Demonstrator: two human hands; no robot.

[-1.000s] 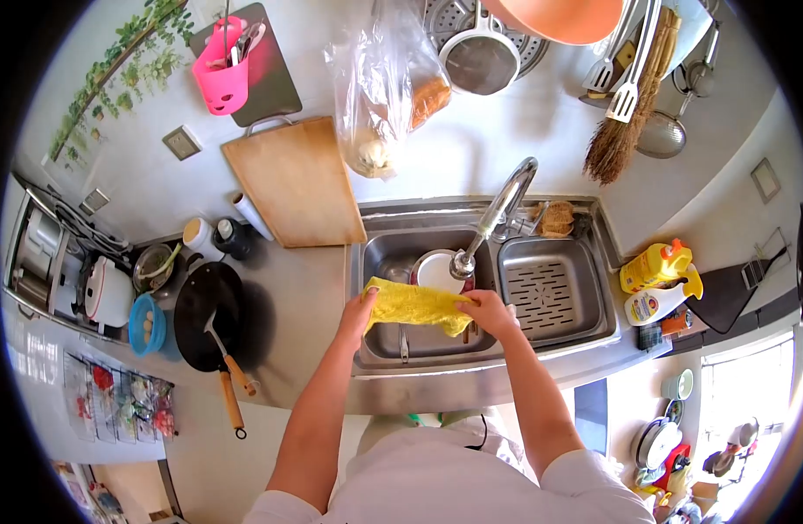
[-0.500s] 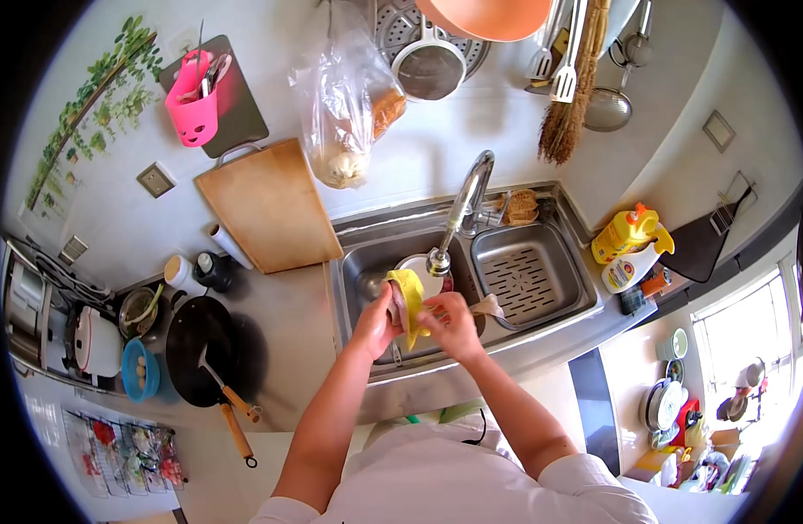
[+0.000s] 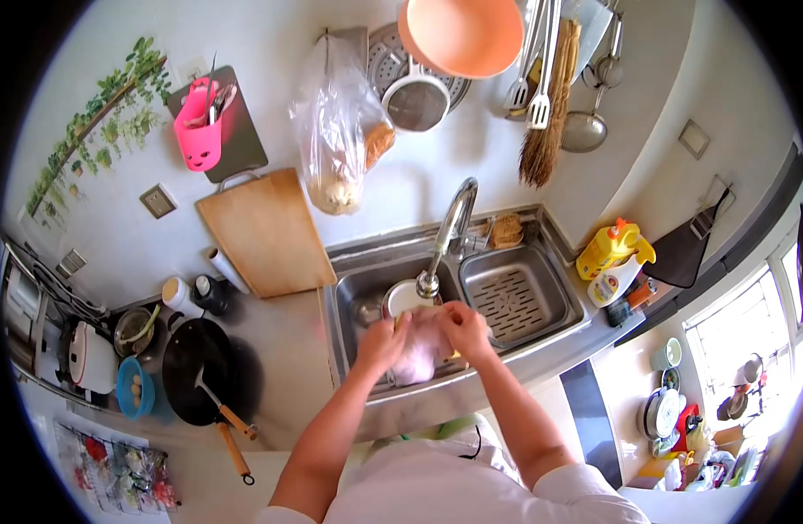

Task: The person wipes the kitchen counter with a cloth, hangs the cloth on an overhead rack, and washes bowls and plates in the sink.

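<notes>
A pale pink cloth [image 3: 416,354], blurred, hangs spread between my two hands over the left sink basin [image 3: 347,314]. My left hand [image 3: 382,343] is closed on its left edge. On the opposite side, my right hand [image 3: 465,330] pinches the upper right part. A bit of yellow shows near the cloth's lower right, partly hidden. Just above the cloth is the faucet's spout head [image 3: 428,285]. Behind it sits a round white dish [image 3: 407,297] in the basin, half covered by the cloth.
A slotted steel drain basket [image 3: 515,299] fills the right basin. Yellow and white detergent bottles [image 3: 613,262] stand at right. To the left are a black wok [image 3: 188,371], a blue bowl [image 3: 136,389] of eggs and a leaning cutting board [image 3: 271,231].
The bright yellow material between my hands is now mostly out of sight, and the pink cloth is spread out and hanging lower. My view has tilted slightly upward.
</notes>
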